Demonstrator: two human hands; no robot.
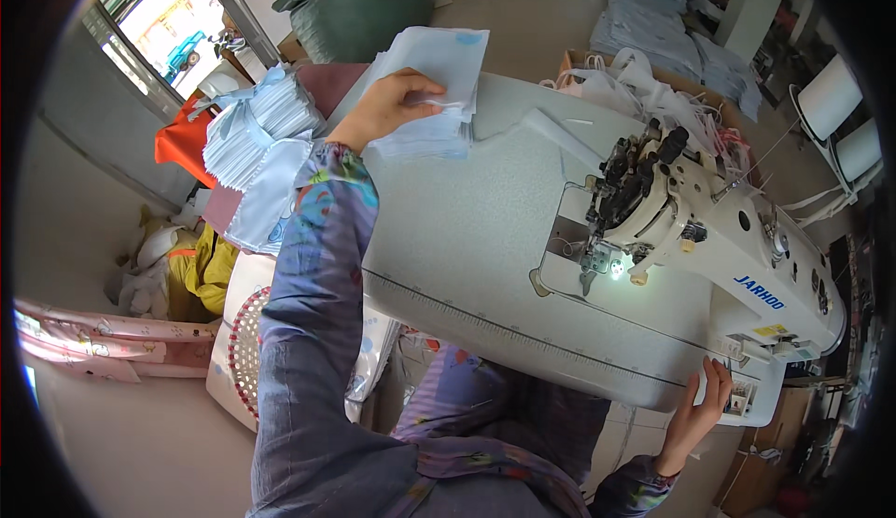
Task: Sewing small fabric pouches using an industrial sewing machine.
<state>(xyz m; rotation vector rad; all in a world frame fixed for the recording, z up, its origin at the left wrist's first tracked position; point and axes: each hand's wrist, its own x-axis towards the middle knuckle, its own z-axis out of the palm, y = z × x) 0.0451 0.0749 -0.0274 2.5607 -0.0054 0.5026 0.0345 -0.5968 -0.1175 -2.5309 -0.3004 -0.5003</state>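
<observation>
My left hand [399, 105] reaches to the far side of the sewing table, onto a stack of pale blue fabric pieces [448, 65]. Its fingers are bent closed at the edge of the top piece, which lifts slightly there. At the table's front right corner my right hand [698, 408] rests with fingers stretched out, holding nothing, below the body of a white sewing machine [747, 261]. The machine's lamp is lit beside its needle area, and no fabric shows under the presser foot [588, 280].
A tied bundle of pale blue pieces [261, 131] lies left of the stack. Thread cones [831, 98] stand at right. A box of white straps [644, 84] sits behind the machine. A perforated round basket [245, 350] is beside my left arm; a big green sack [355, 9] stands beyond.
</observation>
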